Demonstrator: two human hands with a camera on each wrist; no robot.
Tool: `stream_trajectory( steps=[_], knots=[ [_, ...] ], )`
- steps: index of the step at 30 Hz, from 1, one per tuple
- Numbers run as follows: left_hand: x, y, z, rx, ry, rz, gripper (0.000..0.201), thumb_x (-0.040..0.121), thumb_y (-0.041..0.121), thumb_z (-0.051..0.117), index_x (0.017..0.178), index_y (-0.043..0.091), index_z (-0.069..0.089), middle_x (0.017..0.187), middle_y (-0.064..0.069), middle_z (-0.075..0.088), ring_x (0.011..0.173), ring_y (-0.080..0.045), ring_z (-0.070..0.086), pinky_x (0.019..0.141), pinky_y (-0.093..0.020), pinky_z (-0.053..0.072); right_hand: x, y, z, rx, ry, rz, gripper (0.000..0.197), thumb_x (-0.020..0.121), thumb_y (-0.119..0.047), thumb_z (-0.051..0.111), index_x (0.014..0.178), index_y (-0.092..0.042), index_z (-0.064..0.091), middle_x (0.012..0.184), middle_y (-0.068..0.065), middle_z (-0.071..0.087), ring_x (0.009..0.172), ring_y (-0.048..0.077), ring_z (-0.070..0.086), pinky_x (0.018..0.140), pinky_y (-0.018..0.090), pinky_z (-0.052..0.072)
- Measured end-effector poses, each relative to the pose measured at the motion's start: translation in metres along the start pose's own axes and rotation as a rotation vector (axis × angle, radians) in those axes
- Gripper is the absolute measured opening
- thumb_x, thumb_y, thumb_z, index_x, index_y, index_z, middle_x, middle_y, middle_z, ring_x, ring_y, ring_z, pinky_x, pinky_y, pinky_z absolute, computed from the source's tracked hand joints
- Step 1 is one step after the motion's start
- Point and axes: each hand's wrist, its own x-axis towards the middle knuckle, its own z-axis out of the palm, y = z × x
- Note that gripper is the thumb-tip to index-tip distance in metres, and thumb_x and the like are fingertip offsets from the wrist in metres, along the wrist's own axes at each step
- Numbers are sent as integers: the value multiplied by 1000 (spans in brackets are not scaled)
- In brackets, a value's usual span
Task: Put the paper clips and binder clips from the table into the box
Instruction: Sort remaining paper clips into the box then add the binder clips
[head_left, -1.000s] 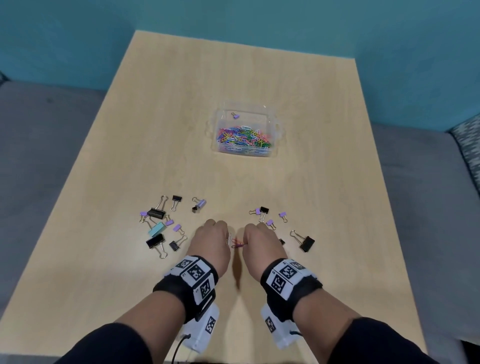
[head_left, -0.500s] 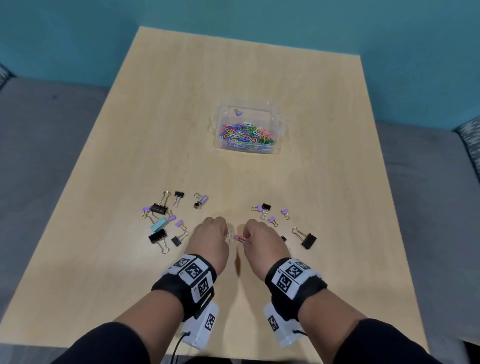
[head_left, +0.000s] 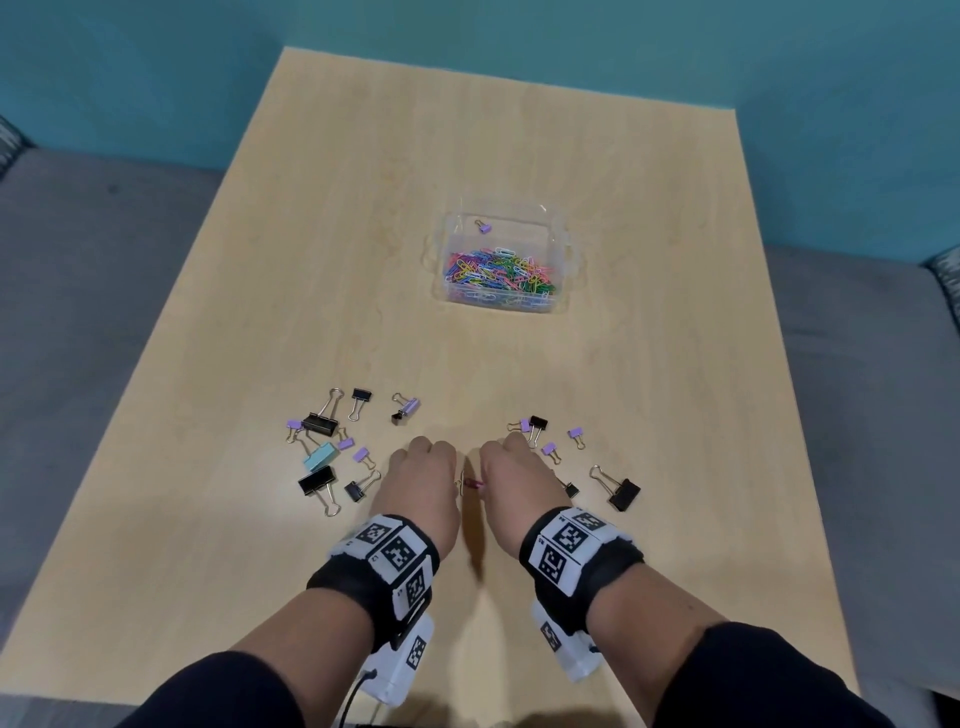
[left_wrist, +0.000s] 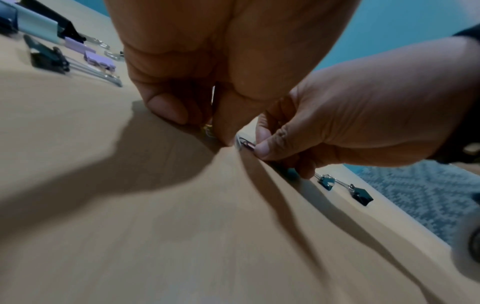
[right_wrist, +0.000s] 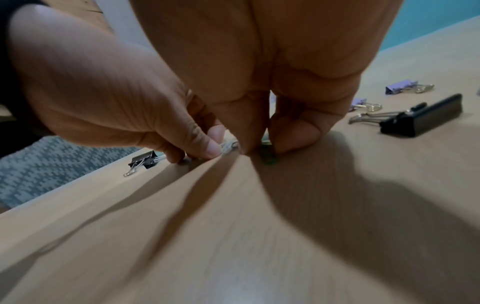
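While both hands work close together near the front edge of the surface (head_left: 260, 260), the last loose paper clips are being gathered. The right hand (head_left: 514, 483) pinches a reddish paper clip (head_left: 474, 484) between thumb and fingertip, its grip narrow and closed on the wire, with the other fingers curled onto the wood. The left hand (head_left: 421, 478) has its fingers curled down too, fingertips pressed on the surface, and a pale paper clip (head_left: 460, 480) shows at its thumb side; whether that one is truly pinched or only trapped under the fingers I cannot tell.

Most paper clips already lie in the clear box (head_left: 563, 244) toward the far edge, along with one purple binder clip (head_left: 484, 226). Binder clips remain scattered in two groups, one left of the hands around the pale blue binder clip (head_left: 318, 457) and one to the right including the large black binder clip (head_left: 623, 493).

I judge the next move calls for lifting both pinches clear without dropping the thin wire, then carrying them over the box.
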Motion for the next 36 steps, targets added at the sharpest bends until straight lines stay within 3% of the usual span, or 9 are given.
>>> stream_trajectory(
  steps=[13,15,17,19,21,23,28,33,36],
  knots=[
    [-3,-3,-5,27,-35,74,21,87,7,49,83,23,36,80,7,41,73,-16,39,61,-28,26,-5,1,-11,-41,-52,-71,19,80,-1,41,82,-20,36,82,-3,41,77,22,39,63,32,29],
    [3,-2,-18,-105,-54,15,13,86,12,52,81,21,44,79,6,51,72,-17,48,60,-29,34,-1,5,-23,134,-58,8,15,78,-3,45,79,-17,46,77,-3,52,72,24,51,58,32,37],
    [21,1,-39,-276,-56,-52,11,84,16,58,79,24,51,76,5,58,71,-18,54,60,-28,39,12,11,-49,480,-12,136,13,77,-3,53,75,-15,56,62,-9,61,60,11,58,52,25,43],
    [49,6,-64,-403,-19,-49,13,79,16,65,75,23,55,68,4,59,65,-18,55,58,-25,40,34,15,-83,753,46,185,14,76,4,60,72,-9,58,48,-13,59,43,-1,51,43,17,39],
    [87,14,-88,-447,48,-4,16,75,12,69,73,22,56,62,5,56,59,-17,51,56,-24,38,63,20,-116,862,124,187,21,74,10,62,68,-9,56,47,-3,56,38,6,48,42,17,37],
    [127,26,-108,-458,106,11,17,73,8,70,74,20,58,60,7,52,61,-18,50,59,-25,38,96,23,-141,831,201,179,25,71,11,62,64,-11,54,52,8,54,40,16,48,46,25,42],
    [190,55,-134,-478,117,11,13,74,13,71,80,17,60,66,4,55,67,-21,53,62,-28,43,151,22,-179,732,255,230,17,71,-2,68,67,-14,57,63,6,60,57,25,59,68,50,59],
    [164,41,-137,-263,276,45,10,80,24,66,87,18,61,86,-5,65,81,-25,58,72,-33,45,127,29,-172,471,377,166,5,80,-16,66,78,-15,61,72,-2,60,75,23,59,66,29,44],
    [105,26,-108,-219,80,55,10,81,25,63,76,17,60,76,-1,65,76,-24,59,67,-32,46,67,26,-127,334,201,65,5,81,-14,57,76,-17,59,72,1,63,73,25,59,67,34,48]
  ],
)
